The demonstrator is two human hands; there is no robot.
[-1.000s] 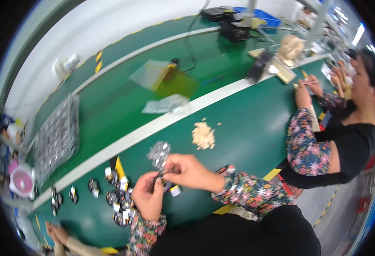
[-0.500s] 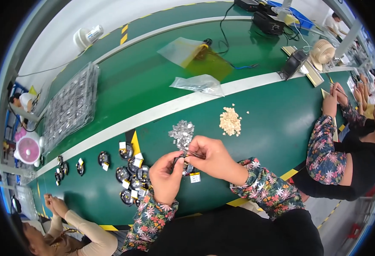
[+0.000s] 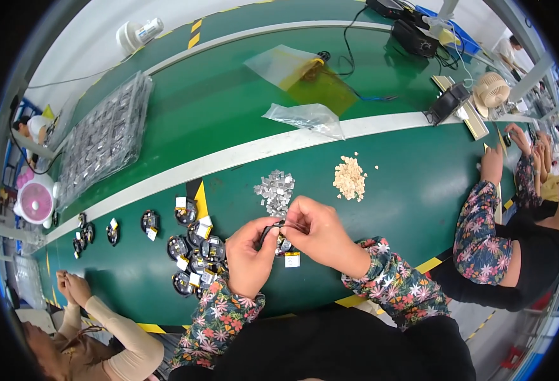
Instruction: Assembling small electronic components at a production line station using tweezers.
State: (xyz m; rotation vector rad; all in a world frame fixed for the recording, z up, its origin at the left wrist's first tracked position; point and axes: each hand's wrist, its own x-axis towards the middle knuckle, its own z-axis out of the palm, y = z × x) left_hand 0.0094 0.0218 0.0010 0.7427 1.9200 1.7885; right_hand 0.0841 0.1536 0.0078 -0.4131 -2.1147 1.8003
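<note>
At the near edge of the green table (image 3: 165, 120), the left hand (image 3: 249, 254) and the right hand (image 3: 321, 232) meet over a small black round part (image 3: 272, 230), both pinching it between fingertips just above the tabletop. Just left of the hands lies a cluster of black round parts with white tags (image 3: 194, 254), close enough to crowd the left wrist. Just behind the hands sits a pile of small silver pieces (image 3: 275, 190), and to its right a pile of tan pieces (image 3: 349, 179). A loose white tag (image 3: 292, 259) rests under the hands. Farther back lie a clear plastic bag (image 3: 305, 117) and a clear tray of parts (image 3: 105, 136). Another person's flowered sleeve (image 3: 479, 232) rests on the table, well to the right.
</note>
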